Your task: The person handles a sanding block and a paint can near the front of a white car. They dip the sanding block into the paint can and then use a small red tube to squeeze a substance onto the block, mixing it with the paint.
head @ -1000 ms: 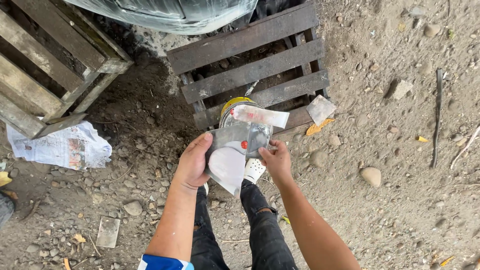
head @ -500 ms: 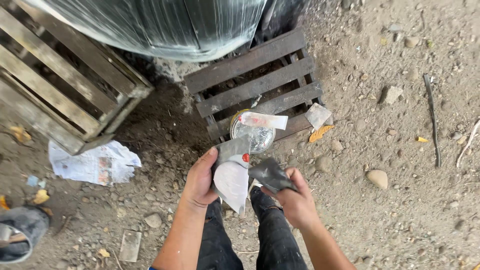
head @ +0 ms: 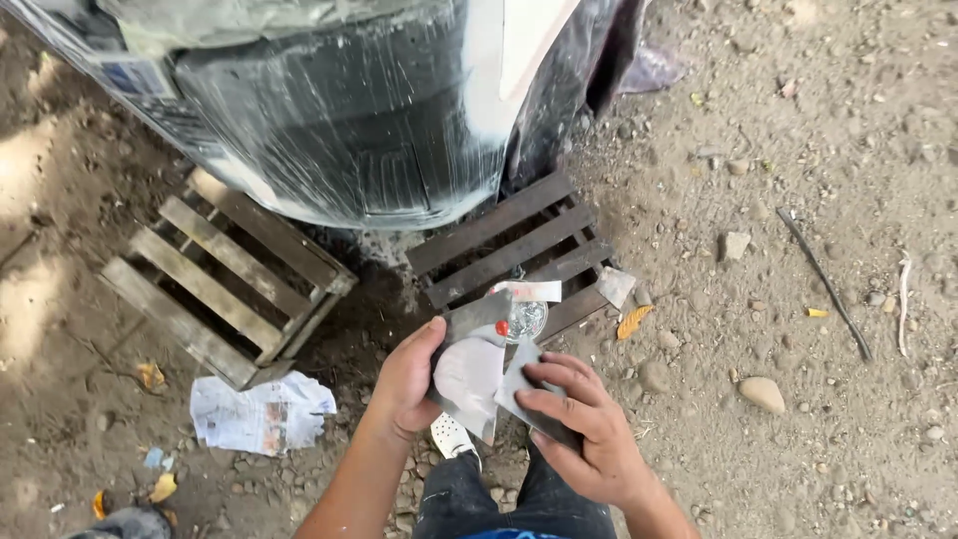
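Head view: left hand [head: 404, 384] pinches a stack of grey sheets [head: 471, 371], long edge sloping away. Right hand [head: 579, 439] just beside it, fingers pressed on the lower-right sheet [head: 519, 391].

Bare, dusty brown dirt ground [head: 818, 439] is seen, strewn with small stones. Two weathered wooden slat pallets are laid on it: one at the left [head: 225, 289], one at the centre [head: 509, 245]. A crumpled printed newspaper sheet [head: 259, 414] is spread near the left pallet. A rounded tan stone [head: 762, 393] and a thin dark stick [head: 823, 283] are found at the right.
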